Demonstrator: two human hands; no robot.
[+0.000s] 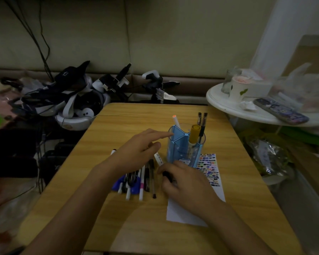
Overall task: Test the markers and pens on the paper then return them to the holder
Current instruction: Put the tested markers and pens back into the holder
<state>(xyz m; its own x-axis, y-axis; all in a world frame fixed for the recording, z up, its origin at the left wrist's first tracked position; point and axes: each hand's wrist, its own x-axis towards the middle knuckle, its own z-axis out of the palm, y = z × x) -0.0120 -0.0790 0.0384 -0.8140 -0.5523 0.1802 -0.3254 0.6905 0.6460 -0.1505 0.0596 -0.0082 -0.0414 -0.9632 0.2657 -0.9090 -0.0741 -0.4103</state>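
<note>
Holder [182,150]: blue, clear, divided; upright near the middle of the bench [118,227], toward its right edge. Contents: white marker [176,121], yellow-capped marker [194,134], two dark pens [202,122].

Paper [213,173]: white sheet toward the right edge, far end just beside the holder base, covered in coloured test swatches.

Loose pens and markers [136,179]: heap left of the paper, middle of the bench, not yet returned.

Left hand [136,151]: over the heap, fingers relaxed, forefinger extended to the holder rim; gripping nothing visible.

Right hand [182,181]: curled round a black-and-white marker [160,161], resting on the paper beside the holder base.

Hazards, judged:
- Holder tall and light-looking; a nudge from the left forefinger or right knuckles likely to tip it and spill the contents.
- Left palm over the heap; a sweep could roll pens toward the left edge.
- Cap state of the held marker not discernible; stray marks possible if uncapped.
- Dim light; swatch colours hard to check.
</note>
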